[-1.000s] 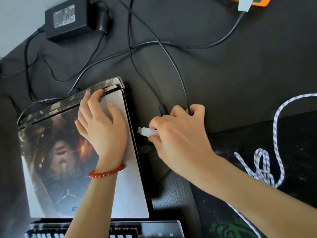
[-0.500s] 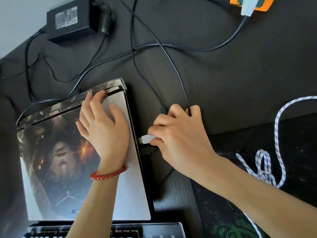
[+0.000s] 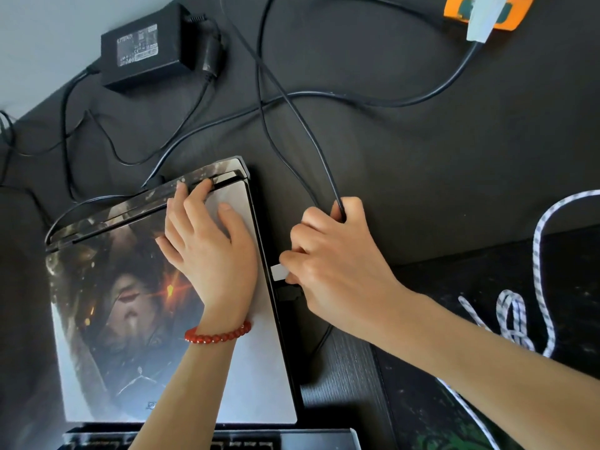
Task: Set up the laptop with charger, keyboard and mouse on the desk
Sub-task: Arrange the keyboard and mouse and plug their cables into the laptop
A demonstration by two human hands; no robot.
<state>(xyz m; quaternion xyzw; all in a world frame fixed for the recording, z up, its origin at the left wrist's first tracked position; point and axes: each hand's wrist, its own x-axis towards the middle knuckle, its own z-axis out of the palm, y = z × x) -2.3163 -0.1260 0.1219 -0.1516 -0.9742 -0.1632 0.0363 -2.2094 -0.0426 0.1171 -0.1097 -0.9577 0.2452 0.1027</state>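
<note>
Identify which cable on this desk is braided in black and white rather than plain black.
The braided cable looping over the dark mat at far right, beyond the right hand. Every other cable is smooth black.

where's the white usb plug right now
In the head view, the white usb plug is pinched in the right hand, against the laptop's right edge, just above a black plug.
</note>
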